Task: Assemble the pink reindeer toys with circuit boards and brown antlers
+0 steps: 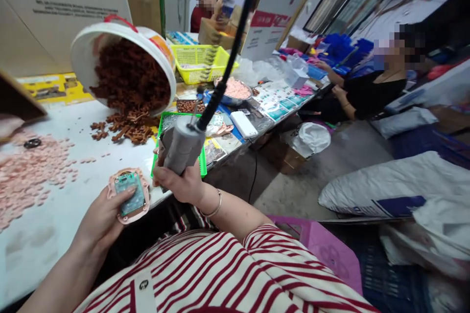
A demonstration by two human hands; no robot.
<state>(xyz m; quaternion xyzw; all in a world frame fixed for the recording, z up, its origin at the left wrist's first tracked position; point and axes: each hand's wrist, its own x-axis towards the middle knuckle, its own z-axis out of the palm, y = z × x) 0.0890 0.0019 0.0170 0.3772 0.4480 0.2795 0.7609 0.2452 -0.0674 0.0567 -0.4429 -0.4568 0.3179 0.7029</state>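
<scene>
My left hand (96,216) is closed around the edge of a pink plastic housing (144,209), low over the front edge of the table. A green circuit board (125,182) lies in the housing, and my thumb presses on it. My right hand (185,185) grips a grey electric screwdriver (186,143) to the right of the housing, apart from it. A black cord (231,58) runs up from the screwdriver. Its bit is hidden. Behind the screwdriver sits a bright green tray (202,165), its contents mostly hidden.
A tipped white bucket (79,58) spills brown plastic pieces (130,127) onto the table. Small pink parts (33,176) are spread at left. Farther back stand a yellow basket (191,76) and a bowl of pink parts (237,90). Two other people sit farther off. White sacks (370,183) lie at right.
</scene>
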